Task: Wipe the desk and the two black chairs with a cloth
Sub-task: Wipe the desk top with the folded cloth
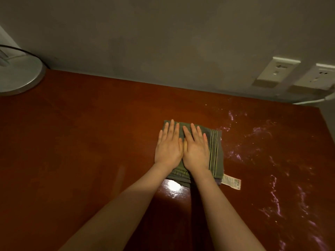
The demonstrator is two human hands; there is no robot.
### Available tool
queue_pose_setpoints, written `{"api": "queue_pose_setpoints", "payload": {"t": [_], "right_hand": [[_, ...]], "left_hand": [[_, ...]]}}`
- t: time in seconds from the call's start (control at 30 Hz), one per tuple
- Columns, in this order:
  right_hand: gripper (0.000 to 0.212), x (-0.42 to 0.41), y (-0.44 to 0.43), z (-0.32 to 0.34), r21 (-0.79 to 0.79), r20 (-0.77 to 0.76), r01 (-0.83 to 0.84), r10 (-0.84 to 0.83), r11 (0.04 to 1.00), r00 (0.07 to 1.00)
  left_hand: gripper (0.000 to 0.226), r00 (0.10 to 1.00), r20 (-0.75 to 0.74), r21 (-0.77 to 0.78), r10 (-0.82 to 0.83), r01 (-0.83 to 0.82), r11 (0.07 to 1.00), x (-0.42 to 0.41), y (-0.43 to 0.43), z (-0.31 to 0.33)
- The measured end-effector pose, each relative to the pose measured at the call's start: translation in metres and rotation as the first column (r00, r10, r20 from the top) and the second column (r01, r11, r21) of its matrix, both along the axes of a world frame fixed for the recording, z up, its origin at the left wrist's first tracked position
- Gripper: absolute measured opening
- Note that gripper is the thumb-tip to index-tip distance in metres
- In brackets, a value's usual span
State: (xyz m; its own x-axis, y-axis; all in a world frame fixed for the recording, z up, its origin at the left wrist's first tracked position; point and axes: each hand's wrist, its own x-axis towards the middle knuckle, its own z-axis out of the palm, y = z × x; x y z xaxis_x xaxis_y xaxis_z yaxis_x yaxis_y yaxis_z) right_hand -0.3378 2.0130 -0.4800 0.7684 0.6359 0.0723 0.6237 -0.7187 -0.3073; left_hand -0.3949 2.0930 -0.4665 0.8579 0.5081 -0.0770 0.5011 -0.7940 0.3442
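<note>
A folded grey-green cloth (pixel 216 151) with darker stripes and a white care label lies flat on the reddish-brown desk (pixel 81 142), a little right of centre. Side by side on top of it, my left hand (pixel 168 144) and my right hand (pixel 195 147) press down with straight fingers pointing toward the wall. Wet streaks glisten on the desk surface to the right of the cloth. Neither black chair is in view.
A round silver lamp base (pixel 20 77) with a black cable stands at the desk's back left corner. Two white wall sockets (pixel 277 71) sit on the grey wall at the back right, with a white cable below them. The desk's right edge runs close by.
</note>
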Motion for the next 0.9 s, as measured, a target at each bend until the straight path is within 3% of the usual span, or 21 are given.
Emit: {"api": "queue_pose_setpoints", "payload": {"t": [0.5, 0.67, 0.73, 0.8, 0.9], "right_hand": [[0.045, 0.067, -0.149, 0.003, -0.052, -0.011, 0.319, -0.320, 0.946, 0.947], [0.046, 0.070, -0.165, 0.007, -0.068, -0.058, 0.335, -0.339, 0.940, 0.939], [0.047, 0.072, -0.167, 0.012, -0.080, -0.094, 0.328, -0.334, 0.941, 0.938], [0.048, 0.076, -0.169, 0.023, -0.081, -0.088, 0.379, -0.385, 0.922, 0.919], [0.051, 0.083, -0.173, 0.038, -0.166, -0.023, 0.525, -0.535, 0.835, 0.844]], "left_hand": [[0.053, 0.956, 0.033, -0.008, -0.292, 0.293, 0.956, 0.095, -0.137, -0.005], [0.053, 0.939, 0.069, -0.140, -0.336, 0.343, 0.929, 0.102, -0.146, -0.002], [0.055, 0.947, 0.131, -0.286, -0.292, 0.318, 0.904, 0.098, -0.142, 0.003], [0.055, 0.971, 0.192, -0.412, -0.143, 0.212, 0.886, 0.090, -0.137, 0.008], [0.051, 0.981, 0.185, -0.395, -0.051, 0.122, 0.911, 0.073, -0.130, 0.008]]}}
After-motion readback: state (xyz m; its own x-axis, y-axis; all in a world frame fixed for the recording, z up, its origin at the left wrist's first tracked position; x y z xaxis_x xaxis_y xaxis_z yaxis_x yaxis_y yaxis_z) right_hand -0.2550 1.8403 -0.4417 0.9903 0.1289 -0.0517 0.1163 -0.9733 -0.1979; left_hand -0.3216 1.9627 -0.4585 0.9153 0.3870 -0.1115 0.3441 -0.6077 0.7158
